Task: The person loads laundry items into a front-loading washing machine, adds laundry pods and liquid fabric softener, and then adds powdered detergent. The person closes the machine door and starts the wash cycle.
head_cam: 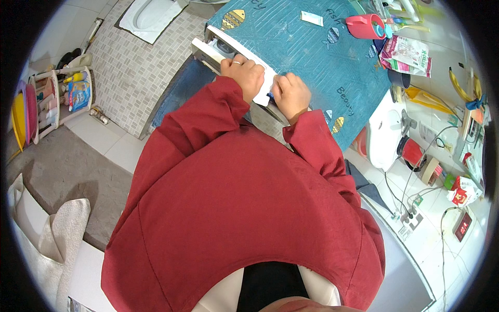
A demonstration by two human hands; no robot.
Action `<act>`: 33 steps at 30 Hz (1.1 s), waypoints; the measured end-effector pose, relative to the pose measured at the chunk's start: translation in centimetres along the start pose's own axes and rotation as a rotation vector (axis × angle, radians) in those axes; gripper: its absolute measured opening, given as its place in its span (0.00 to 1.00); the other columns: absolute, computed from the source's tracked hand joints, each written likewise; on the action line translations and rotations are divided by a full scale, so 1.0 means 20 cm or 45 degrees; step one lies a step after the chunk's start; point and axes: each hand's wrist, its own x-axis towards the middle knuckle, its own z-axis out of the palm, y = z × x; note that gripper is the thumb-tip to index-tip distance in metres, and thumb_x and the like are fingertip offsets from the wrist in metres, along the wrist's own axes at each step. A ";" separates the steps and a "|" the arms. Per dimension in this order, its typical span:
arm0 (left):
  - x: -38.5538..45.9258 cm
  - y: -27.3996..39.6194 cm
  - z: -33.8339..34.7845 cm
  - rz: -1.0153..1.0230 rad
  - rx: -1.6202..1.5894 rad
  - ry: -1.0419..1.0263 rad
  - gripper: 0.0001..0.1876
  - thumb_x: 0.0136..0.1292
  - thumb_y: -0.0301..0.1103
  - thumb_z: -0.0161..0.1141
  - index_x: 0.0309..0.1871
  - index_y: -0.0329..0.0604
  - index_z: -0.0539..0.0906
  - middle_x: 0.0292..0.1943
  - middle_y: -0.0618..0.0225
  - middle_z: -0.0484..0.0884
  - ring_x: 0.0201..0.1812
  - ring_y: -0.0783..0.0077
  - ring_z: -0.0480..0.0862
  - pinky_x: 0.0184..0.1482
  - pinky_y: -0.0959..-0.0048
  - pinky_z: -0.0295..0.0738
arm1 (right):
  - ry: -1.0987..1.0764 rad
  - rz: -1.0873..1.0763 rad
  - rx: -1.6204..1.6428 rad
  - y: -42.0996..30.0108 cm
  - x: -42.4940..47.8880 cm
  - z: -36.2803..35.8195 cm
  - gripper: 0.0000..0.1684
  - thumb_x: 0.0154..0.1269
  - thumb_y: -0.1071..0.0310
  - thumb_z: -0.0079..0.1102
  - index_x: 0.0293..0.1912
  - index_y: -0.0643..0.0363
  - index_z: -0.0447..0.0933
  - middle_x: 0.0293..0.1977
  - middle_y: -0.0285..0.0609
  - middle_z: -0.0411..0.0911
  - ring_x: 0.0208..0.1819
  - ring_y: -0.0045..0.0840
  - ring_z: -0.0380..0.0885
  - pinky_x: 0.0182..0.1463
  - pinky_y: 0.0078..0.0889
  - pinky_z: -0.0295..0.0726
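Observation:
My left hand (242,74), with a ring on one finger, lies curled over the white front panel (257,58) of what looks like a washing machine. Left of it, a white-fronted drawer (206,52) is pulled out, with a dark hollow (222,46) inside. My right hand (291,95) is curled at the panel's right part, thumb against the fingers. Both sets of fingertips are hidden, so any small thing in them cannot be made out. A teal cover (273,29) with printed fish and words spreads over the top beyond my hands.
On the cover lie a small white packet (312,18), a pink cup (364,26) and printed pouches (407,54). At right are a white appliance (384,138) and cables (405,183). A squat toilet (150,17) is set in the tiled floor; a rack of bottles (58,101) stands left.

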 end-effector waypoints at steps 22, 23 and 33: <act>-0.02 0.04 -0.04 0.118 0.160 -0.048 0.11 0.51 0.34 0.63 0.39 0.56 0.85 0.33 0.80 0.78 0.38 0.69 0.76 0.43 0.59 0.64 | -0.174 0.292 -0.102 -0.12 0.01 0.01 0.04 0.57 0.66 0.56 0.30 0.53 0.71 0.15 0.44 0.75 0.18 0.39 0.77 0.20 0.42 0.74; -0.01 0.05 -0.06 0.124 0.184 -0.046 0.11 0.51 0.34 0.63 0.39 0.57 0.85 0.33 0.80 0.78 0.38 0.69 0.76 0.43 0.59 0.64 | -0.182 0.271 -0.114 -0.12 0.03 0.03 0.04 0.57 0.66 0.55 0.30 0.53 0.70 0.15 0.44 0.75 0.18 0.38 0.77 0.20 0.42 0.74; -0.04 0.04 0.04 0.047 0.177 -0.027 0.13 0.51 0.34 0.59 0.41 0.57 0.84 0.33 0.80 0.79 0.41 0.69 0.76 0.44 0.60 0.65 | -0.182 0.161 -0.141 -0.12 0.05 0.00 0.04 0.55 0.67 0.55 0.27 0.53 0.69 0.15 0.43 0.75 0.18 0.35 0.78 0.21 0.40 0.75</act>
